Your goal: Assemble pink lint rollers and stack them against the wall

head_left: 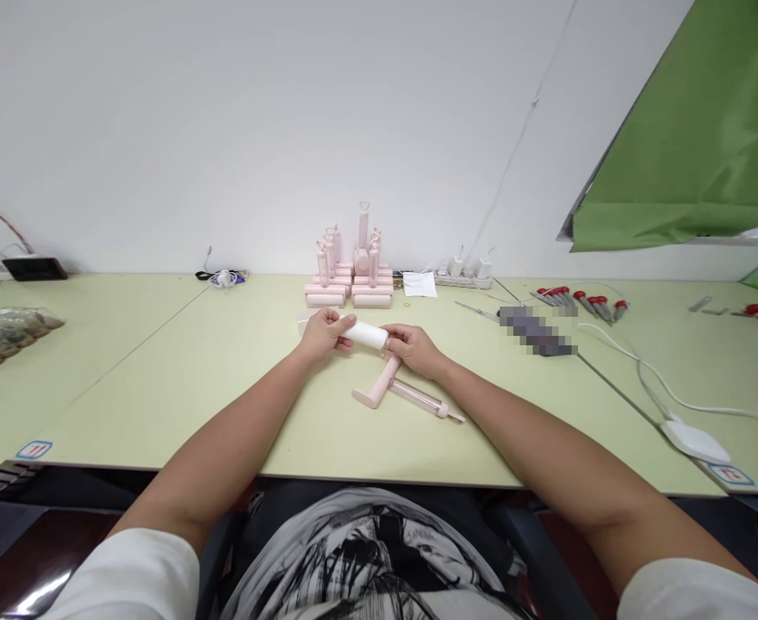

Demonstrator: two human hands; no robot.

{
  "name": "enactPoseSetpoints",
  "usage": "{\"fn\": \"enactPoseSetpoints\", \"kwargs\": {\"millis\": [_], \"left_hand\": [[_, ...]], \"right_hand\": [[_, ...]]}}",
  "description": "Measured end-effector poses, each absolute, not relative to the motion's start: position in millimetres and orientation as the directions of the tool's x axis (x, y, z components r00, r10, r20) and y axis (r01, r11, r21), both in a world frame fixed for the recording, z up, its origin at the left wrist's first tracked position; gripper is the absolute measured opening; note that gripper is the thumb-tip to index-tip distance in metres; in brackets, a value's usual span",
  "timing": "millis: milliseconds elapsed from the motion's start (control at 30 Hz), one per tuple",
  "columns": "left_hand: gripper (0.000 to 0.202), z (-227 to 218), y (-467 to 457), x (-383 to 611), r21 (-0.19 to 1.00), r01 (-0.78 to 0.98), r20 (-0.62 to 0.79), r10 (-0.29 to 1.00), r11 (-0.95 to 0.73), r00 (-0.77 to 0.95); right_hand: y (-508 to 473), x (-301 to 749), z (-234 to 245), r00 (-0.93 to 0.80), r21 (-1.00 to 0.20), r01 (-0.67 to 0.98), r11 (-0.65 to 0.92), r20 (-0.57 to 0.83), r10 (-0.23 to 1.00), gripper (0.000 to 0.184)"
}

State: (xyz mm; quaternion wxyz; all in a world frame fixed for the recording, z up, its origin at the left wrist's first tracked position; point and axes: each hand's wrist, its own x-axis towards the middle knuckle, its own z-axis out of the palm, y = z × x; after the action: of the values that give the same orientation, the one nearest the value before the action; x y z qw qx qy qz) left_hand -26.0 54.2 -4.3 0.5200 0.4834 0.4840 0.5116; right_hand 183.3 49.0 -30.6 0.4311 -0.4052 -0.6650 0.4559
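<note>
A white roller point(364, 333) lies level between my two hands, just above the table. My left hand point(322, 334) is curled round its left end. My right hand point(416, 349) is closed at its right end, where a pink handle point(379, 387) runs down from under the fingers to the table. Beside the handle lies a clear pink-tipped tube point(424, 399), close below my right wrist.
A stack of pink parts point(351, 274) stands at the back by the wall. Red-handled tools point(579, 301), a power strip point(464, 277), a white cable with adapter point(692, 437) at right. Bagged items point(4, 331) at left.
</note>
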Motion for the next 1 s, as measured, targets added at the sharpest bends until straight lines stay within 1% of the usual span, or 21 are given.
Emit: {"fn": "enactPoseSetpoints", "kwargs": {"millis": [267, 433, 633, 833, 1000], "left_hand": [[0.043, -7.8, 53.3, -23.7, 0.999, -0.036, 0.02, 1.0, -0.02, 0.003], [0.041, -9.1, 53.8, -23.6, 1.0, -0.027, 0.015, 1.0, -0.015, -0.022], [0.046, -12.9, 55.5, -23.0, 0.999, -0.025, -0.032, 0.999, 0.032, -0.012], [0.049, -16.6, 57.2, -22.0, 0.998, -0.018, -0.065, 0.998, 0.065, -0.021], [0.05, -14.9, 58.3, -24.2, 0.996, -0.027, -0.084, 0.995, 0.083, -0.046]], "right_hand": [[48.5, 182.9, -27.3, -0.249, -0.957, 0.163, 0.239, 0.194, 0.949, 0.032], [49.3, 182.1, -25.8, -0.177, -0.988, 0.095, 0.122, 0.104, 0.979, 0.038], [52.0, 181.8, -22.2, -0.148, -0.998, 0.068, 0.006, -0.005, 0.989, 0.041], [52.0, 181.3, -22.5, -0.111, -0.991, 0.135, -0.019, -0.034, 0.993, 0.039], [52.9, 182.4, -24.9, -0.051, -0.978, 0.208, 0.001, -0.009, 0.999, 0.04]]}}
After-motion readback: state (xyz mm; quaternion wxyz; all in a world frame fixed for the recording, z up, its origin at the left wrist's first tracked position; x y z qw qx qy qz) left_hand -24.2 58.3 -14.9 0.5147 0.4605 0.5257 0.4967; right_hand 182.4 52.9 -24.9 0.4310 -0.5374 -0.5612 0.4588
